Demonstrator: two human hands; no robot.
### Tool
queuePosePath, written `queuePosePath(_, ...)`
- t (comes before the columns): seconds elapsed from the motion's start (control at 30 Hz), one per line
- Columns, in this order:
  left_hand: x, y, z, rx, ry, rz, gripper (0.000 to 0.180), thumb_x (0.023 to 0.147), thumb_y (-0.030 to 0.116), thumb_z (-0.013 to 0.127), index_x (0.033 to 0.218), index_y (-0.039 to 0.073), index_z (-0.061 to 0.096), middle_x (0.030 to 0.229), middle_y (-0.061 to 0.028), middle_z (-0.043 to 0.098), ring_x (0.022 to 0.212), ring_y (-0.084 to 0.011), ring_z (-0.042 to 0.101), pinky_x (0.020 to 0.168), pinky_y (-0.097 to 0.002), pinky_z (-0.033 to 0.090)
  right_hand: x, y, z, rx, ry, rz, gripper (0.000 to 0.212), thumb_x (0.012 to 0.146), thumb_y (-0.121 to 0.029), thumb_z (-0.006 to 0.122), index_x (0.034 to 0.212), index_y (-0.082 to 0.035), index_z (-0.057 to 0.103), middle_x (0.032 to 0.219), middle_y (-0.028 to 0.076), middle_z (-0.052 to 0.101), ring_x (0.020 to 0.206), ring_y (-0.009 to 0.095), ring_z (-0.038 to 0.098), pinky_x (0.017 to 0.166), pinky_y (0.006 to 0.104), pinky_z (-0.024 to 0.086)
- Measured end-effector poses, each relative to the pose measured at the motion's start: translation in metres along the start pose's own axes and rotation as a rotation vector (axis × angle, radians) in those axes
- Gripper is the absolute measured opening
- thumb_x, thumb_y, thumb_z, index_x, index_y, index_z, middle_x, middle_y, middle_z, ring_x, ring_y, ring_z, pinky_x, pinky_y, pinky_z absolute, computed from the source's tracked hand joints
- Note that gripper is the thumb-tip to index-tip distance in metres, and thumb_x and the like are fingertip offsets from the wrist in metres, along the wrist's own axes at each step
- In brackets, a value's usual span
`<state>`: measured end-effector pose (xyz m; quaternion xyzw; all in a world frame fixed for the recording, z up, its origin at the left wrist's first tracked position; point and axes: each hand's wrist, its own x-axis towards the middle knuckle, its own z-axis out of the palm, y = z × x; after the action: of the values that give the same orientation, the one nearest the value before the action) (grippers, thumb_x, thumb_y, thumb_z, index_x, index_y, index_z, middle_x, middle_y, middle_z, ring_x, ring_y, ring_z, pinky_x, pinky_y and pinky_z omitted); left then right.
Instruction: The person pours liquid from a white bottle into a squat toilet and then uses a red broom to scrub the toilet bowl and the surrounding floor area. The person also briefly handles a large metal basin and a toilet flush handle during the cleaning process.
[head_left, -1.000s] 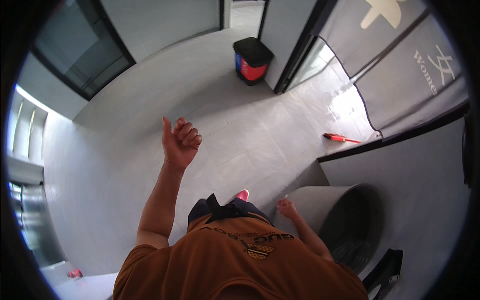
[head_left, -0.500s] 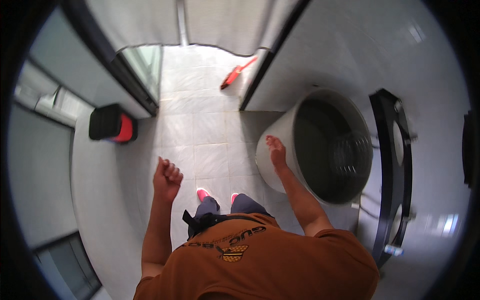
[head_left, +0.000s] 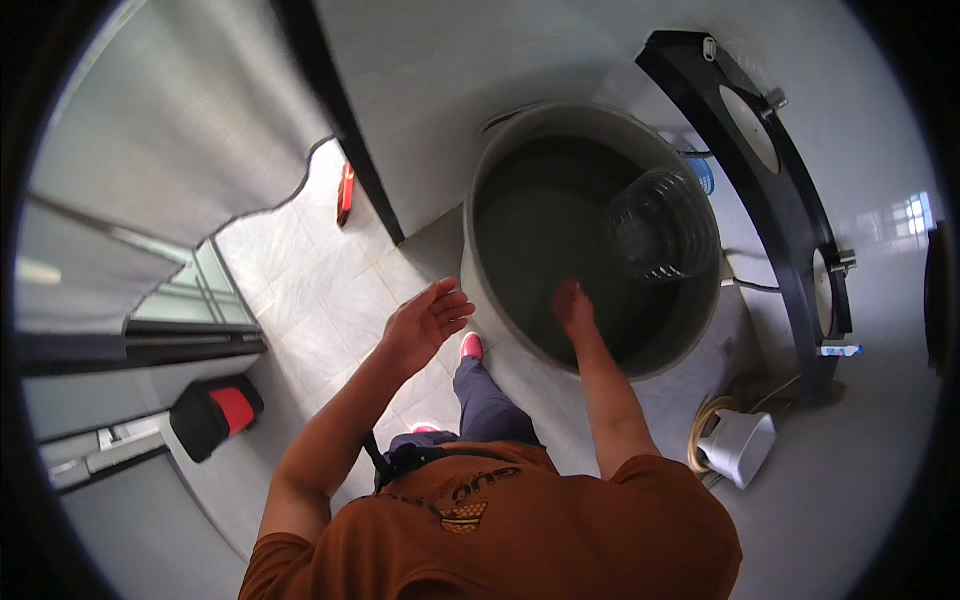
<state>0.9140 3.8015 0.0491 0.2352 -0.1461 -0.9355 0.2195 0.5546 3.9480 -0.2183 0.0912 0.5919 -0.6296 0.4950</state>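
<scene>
A large round grey tub (head_left: pixel 480 290) stands in front of me to the right, and its inside looks dark, as if it holds water. Inside it, toward the right wall, sits a clear ribbed plastic container (head_left: pixel 662 228). My right hand (head_left: pixel 572 308) reaches over the tub's near rim, short of the container, fingers stretched out and nothing visible in them. On the tub's left, my left hand (head_left: pixel 428 318) is raised in the air, fingers loosely extended and holding nothing.
A black counter (head_left: pixel 775 210) with white basins and taps runs along the right wall. Below it are a white bin (head_left: pixel 738 448) and a coiled hose (head_left: pixel 702 425). At left stand a black-and-red bin (head_left: pixel 215 415) and a grey curtain (head_left: pixel 190 120); a red brush (head_left: pixel 346 195) lies beyond.
My view and body have turned right toward the tub. The right hand has moved from outside the tub's left wall to over its inside. My left hand has opened from a loose curl.
</scene>
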Motion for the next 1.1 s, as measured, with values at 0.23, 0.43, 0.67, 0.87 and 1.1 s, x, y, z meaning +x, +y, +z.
queuePosePath(0.23,0.166,-0.016,0.026,0.173,0.241,-0.171,0.049,0.102,0.043,0.043,0.142,0.015,0.042,0.137,-0.0105,0.052,0.122,-0.0264,0.053,0.101,-0.0407,0.042,0.052,0.019,-0.164,0.631,0.289,-0.011,0.035,0.098,-0.034,0.048,0.121,-0.011,0.06,0.118,0.009,0.062,0.11,0.028,0.059,0.09,0.0417,0.048)
queuePosePath(0.43,0.257,-0.044,-0.012,0.43,0.301,-0.299,0.063,0.098,0.053,0.044,0.15,0.02,0.029,0.145,-0.0096,0.043,0.129,-0.0257,0.043,0.106,-0.0401,0.034,0.042,-0.007,-0.079,0.923,0.189,0.073,0.036,0.1,-0.037,0.043,0.107,-0.01,0.065,0.103,0.008,0.065,0.098,0.028,0.06,0.086,0.0432,0.049)
queuePosePath(0.67,0.313,-0.071,0.001,0.244,-0.003,-0.482,0.055,0.096,0.053,0.048,0.127,0.008,0.054,0.12,-0.0123,0.061,0.105,-0.0249,0.059,0.094,-0.0404,0.046,-0.027,-0.095,0.111,0.716,-0.277,-0.051,0.035,0.099,-0.035,0.044,0.092,-0.008,0.066,0.087,0.008,0.065,0.083,0.031,0.059,0.078,0.0449,0.048)
queuePosePath(0.87,0.321,-0.058,0.078,-0.04,-0.427,-0.347,0.051,0.096,0.05,0.047,0.098,0.001,0.063,0.096,-0.0114,0.065,0.083,-0.0247,0.062,0.073,-0.0359,0.051,-0.033,-0.157,0.183,-0.84,0.145,-1.183,0.024,0.094,-0.026,0.052,0.081,-0.007,0.061,0.074,0.011,0.061,0.068,0.035,0.055,0.067,0.0464,0.045)
queuePosePath(1.1,0.297,0.01,0.056,0.572,0.171,-0.112,0.044,0.092,0.046,0.053,0.111,0.006,0.062,0.104,-0.0112,0.063,0.096,-0.0259,0.061,0.085,-0.037,0.049,-0.035,-0.179,0.238,-1.027,-0.095,-1.317,0.025,0.088,-0.027,0.061,0.104,-0.007,0.062,0.106,0.015,0.062,0.1,0.04,0.057,0.088,0.0455,0.046)
